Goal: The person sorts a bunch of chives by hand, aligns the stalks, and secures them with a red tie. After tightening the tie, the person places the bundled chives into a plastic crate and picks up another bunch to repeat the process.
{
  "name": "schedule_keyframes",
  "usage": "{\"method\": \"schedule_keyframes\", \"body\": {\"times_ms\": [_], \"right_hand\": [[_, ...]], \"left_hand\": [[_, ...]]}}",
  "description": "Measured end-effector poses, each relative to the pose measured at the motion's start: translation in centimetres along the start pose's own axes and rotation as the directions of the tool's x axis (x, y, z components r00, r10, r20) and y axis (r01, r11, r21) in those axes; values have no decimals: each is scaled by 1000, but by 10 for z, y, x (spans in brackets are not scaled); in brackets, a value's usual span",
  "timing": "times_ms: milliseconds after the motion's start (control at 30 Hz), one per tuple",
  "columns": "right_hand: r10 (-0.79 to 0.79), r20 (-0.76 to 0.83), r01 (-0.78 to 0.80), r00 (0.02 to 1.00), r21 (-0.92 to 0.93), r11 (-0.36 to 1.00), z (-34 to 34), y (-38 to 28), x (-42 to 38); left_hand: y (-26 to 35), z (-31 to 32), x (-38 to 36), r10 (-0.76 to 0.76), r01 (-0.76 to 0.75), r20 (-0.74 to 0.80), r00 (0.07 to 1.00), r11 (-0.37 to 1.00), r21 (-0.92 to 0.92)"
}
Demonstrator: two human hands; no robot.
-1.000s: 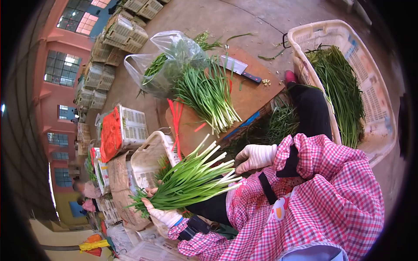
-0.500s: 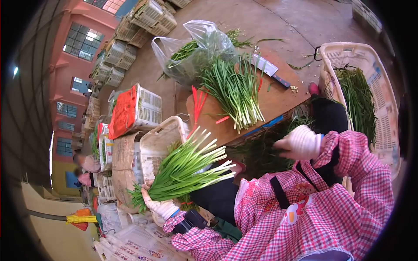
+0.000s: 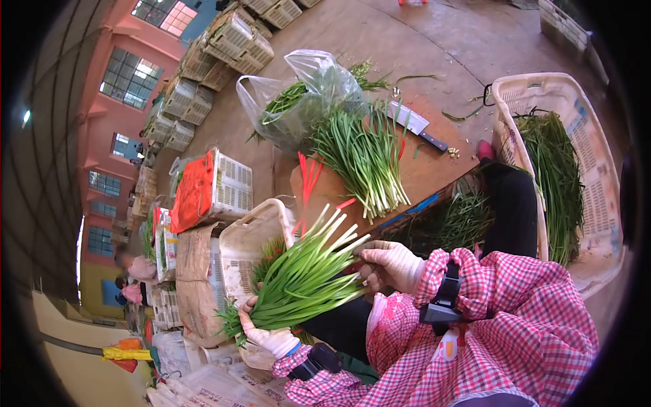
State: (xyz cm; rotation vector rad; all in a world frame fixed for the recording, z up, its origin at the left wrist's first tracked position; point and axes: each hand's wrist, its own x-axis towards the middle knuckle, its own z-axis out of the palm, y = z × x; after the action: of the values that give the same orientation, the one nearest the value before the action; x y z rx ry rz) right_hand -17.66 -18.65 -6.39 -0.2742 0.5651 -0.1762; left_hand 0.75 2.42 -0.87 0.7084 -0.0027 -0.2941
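A loose bunch of garlic chives (image 3: 298, 278) lies tilted across my lap area, pale stem ends toward the right. My left hand (image 3: 264, 334) is closed around its green leafy end. At the pale ends, my right hand (image 3: 392, 263) pinches some stems between thumb and fingers; its lower fingers are partly hidden. Both hands wear whitish wraps. Beyond them, a second pile of chives (image 3: 363, 163) rests on a brown board (image 3: 441, 163). A cleaver (image 3: 417, 125) lies on that board beside the pile, near red strips (image 3: 308, 176).
On the right stands a pale crate (image 3: 607, 203) holding long greens. Another crate (image 3: 234, 237) sits at the left. A clear plastic bag (image 3: 271, 122) with greens is behind the board. Stacked crates (image 3: 234, 41) line the wall, and other people (image 3: 135, 285) are at far left.
My right hand has come left from beside my knee to the pale stem ends and closed on some. The bunch in my left hand has shifted slightly right and down.
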Motion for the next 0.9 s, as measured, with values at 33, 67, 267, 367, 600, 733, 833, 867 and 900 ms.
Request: {"method": "schedule_keyframes", "body": {"times_ms": [33,67,267,367,600,733,833,867,900], "right_hand": [[-6,34,6,999,-24,1000,-3,-1,0],[-32,31,32,999,-8,999,-4,0,1],[-94,-39,96,995,53,994,-6,-1,1],[-19,-34,20,999,46,999,-14,1,11],[61,59,-50,996,-174,984,-20,-11,-9],[41,380,-48,924,7,999,-40,3,1],[124,709,-53,694,-121,991,-51,-12,-13],[221,730,-72,647,-230,971,-55,-17,-21],[317,727,-92,609,-332,939,-58,-23,-24]], "left_hand": [[-3,2,-2,-1,1,-21,1000,1000,11],[-5,-1,-2,-6,6,21,1000,1000,20],[-26,6,-11,-91,91,26,996,996,-17],[-38,6,-15,-153,160,107,982,986,-55],[-36,-1,2,-81,83,214,973,997,-3],[-32,10,13,-61,51,262,963,998,45],[-33,26,14,-69,45,283,957,995,91],[-33,29,17,-95,83,302,949,995,52],[-32,31,20,-118,121,322,939,993,13]]}}
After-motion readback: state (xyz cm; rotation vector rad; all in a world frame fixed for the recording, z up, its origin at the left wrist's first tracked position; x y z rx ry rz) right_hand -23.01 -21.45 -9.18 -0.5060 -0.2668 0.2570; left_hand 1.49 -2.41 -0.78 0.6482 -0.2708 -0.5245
